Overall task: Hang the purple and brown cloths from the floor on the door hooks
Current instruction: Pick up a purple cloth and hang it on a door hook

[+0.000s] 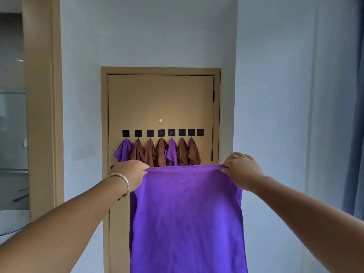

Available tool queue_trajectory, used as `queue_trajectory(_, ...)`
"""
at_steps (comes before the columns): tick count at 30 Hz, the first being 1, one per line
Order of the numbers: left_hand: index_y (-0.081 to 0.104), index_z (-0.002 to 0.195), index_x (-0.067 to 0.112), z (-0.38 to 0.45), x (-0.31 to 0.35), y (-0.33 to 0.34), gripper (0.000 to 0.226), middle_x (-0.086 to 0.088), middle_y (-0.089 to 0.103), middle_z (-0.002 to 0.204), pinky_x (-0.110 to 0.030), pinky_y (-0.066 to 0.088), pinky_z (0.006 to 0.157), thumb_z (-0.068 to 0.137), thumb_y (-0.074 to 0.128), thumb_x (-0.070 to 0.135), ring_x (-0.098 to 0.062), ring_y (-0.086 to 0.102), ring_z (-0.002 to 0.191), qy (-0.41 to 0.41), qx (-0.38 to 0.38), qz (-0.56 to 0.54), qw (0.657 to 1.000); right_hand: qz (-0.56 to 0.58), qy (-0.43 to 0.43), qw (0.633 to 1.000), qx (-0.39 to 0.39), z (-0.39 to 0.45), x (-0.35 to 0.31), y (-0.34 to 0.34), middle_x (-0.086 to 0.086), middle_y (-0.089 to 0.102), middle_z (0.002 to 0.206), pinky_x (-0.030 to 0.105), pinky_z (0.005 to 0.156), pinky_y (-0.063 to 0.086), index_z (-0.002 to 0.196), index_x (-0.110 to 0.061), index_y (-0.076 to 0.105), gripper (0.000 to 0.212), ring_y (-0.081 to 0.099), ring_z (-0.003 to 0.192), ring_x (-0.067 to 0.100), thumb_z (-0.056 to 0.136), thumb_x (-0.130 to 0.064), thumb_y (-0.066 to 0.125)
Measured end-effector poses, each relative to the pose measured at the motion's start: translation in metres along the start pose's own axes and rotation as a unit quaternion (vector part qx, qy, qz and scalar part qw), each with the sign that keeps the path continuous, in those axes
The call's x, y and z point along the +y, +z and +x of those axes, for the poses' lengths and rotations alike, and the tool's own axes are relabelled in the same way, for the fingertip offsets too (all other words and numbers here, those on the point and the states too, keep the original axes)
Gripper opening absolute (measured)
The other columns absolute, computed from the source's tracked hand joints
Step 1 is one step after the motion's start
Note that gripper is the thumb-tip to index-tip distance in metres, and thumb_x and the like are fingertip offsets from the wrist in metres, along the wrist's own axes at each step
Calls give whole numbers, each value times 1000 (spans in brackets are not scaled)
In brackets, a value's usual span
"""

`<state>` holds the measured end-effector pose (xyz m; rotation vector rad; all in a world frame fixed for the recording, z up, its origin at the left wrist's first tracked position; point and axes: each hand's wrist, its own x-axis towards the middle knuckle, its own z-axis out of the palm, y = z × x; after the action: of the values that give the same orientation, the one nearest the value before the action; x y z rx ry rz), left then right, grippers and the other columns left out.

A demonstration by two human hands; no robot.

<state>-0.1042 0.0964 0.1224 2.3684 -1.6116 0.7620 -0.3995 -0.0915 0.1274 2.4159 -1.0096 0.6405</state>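
A large purple cloth [187,217] hangs spread out in front of me. My left hand [131,173] pinches its top left corner and my right hand [243,170] pinches its top right corner. Behind it stands a tan door [160,101] with a row of several black square hooks [161,133]. A purple cloth [123,150] hangs on the leftmost hook, another purple cloth [171,152] hangs near the middle, and several brown cloths [149,152] fill the hooks between and beside them. The rightmost hook [200,132] is bare. The held cloth hides the door's lower half.
White walls flank the door on both sides. A tan door frame [42,107] with a glass panel stands at the left. A blue curtain [356,134] hangs at the right edge. A silver bangle [122,184] circles my left wrist.
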Motion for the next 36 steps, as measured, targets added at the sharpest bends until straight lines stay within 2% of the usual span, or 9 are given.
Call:
queue_trajectory(4, 59, 84, 28, 65, -6, 21, 32, 9, 63, 81, -32, 55, 73, 102, 32, 27, -9, 59, 74, -12, 11, 2, 1000, 21, -1, 1000, 23, 60, 15, 35, -6, 61, 114, 34, 100, 38, 109, -27, 67, 39, 48, 114, 16, 101, -45, 33)
queue_trajectory(8, 59, 85, 27, 120, -5, 44, 28, 8, 62, 80, -28, 53, 67, 101, 36, 23, -11, 59, 73, -12, 15, 5, 1000, 37, 9, 999, 35, 110, 31, 68, -4, 62, 112, 34, 98, 41, 110, -24, 67, 40, 50, 110, 16, 101, -44, 33)
queue_trajectory(14, 61, 84, 26, 191, -6, 89, 32, 6, 63, 79, -36, 55, 73, 101, 34, 25, -13, 60, 73, -8, 2, 11, 1000, 44, 18, 999, 21, 159, 50, 120, -2, 62, 114, 34, 96, 42, 113, -23, 66, 40, 50, 110, 17, 101, -43, 34)
queue_trajectory(22, 52, 76, 25, 292, 2, 168, 26, 7, 56, 74, -33, 52, 64, 94, 38, 13, -16, 58, 69, -11, 50, 31, 998, 22, 48, 999, 6, 232, 79, 189, -2, 62, 114, 35, 94, 41, 113, -23, 67, 39, 49, 111, 19, 102, -42, 34)
queue_trajectory(26, 50, 77, 27, 355, 0, 212, 25, 8, 53, 70, -27, 42, 54, 94, 39, 12, -12, 55, 62, 2, 71, 32, 997, -7, 75, 997, 9, 282, 91, 225, -1, 62, 112, 35, 89, 40, 108, -23, 66, 37, 50, 110, 21, 102, -40, 34)
queue_trajectory(33, 50, 79, 27, 470, -7, 270, 24, 7, 58, 75, -28, 41, 51, 95, 40, 13, -14, 59, 64, 35, 92, 0, 995, -43, 123, 991, 19, 374, 115, 276, -1, 63, 109, 35, 84, 43, 107, -23, 67, 34, 52, 108, 21, 101, -38, 36)
queue_trajectory(36, 54, 82, 26, 509, -7, 291, 23, 6, 60, 76, -30, 46, 53, 94, 41, 10, -16, 60, 64, 51, 101, -10, 994, -51, 145, 988, 25, 404, 124, 296, 0, 64, 106, 35, 81, 47, 105, -22, 67, 33, 55, 103, 21, 101, -34, 37)
